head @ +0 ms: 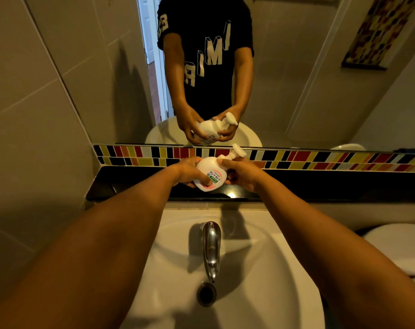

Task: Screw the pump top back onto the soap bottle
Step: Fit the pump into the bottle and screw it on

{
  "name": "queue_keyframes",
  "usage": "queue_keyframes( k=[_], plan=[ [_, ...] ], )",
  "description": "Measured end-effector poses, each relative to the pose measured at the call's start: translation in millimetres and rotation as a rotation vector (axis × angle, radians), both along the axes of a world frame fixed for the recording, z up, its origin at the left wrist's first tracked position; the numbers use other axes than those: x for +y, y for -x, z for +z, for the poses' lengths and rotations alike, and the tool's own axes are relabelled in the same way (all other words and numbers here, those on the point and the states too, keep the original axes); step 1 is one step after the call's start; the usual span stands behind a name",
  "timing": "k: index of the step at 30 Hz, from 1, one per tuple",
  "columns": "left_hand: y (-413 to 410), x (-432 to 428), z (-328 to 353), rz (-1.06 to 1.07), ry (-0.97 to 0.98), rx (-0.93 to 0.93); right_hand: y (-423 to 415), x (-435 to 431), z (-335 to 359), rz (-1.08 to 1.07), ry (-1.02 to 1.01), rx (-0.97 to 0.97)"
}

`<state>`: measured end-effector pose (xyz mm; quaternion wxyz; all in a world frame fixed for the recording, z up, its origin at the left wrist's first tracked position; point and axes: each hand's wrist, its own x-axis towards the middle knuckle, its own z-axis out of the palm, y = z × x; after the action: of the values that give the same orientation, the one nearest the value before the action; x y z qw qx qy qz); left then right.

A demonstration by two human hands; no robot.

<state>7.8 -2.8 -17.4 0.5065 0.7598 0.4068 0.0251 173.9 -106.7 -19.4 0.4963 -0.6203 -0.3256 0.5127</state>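
Note:
A white soap bottle with a pink and green label is held tilted above the black ledge, its top pointing up and to the right. My left hand wraps around the bottle's body. The white pump top sits at the bottle's neck, and my right hand grips its collar. The join between pump and neck is hidden by my fingers. The mirror repeats both hands and the bottle.
A white sink with a chrome tap and a drain lies below my arms. A black ledge runs under a band of coloured tiles. A mirror rises behind. A white toilet lid is at right.

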Motion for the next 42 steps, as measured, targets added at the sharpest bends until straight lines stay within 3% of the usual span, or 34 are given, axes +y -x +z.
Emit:
queue_keyframes(
  k=[7, 14, 21, 28, 33, 42],
  plan=[
    [1.2, 2.0, 1.2, -0.002, 0.013, -0.006, -10.5, -2.0, -2.2, 0.057, 0.008, 0.074],
    [-3.3, -1.2, 3.1, -0.001, 0.025, -0.027, -5.0, 1.7, -4.7, -0.039, -0.021, 0.023],
    [0.4, 0.6, 2.5, 0.009, 0.025, -0.026, -17.6, -0.7, -4.9, 0.043, 0.027, 0.090],
    [-4.5, -3.8, -0.4, 0.005, 0.038, -0.034, -6.8, 3.4, -7.6, -0.067, -0.013, -0.017],
    [-1.2, -1.2, -1.6, -0.001, 0.059, -0.049, -13.5, -1.3, -4.2, 0.069, -0.003, 0.013],
    [-3.6, -2.9, -6.6, 0.014, 0.062, -0.044, -6.6, 1.8, -2.6, 0.005, -0.002, -0.141]
  ],
)
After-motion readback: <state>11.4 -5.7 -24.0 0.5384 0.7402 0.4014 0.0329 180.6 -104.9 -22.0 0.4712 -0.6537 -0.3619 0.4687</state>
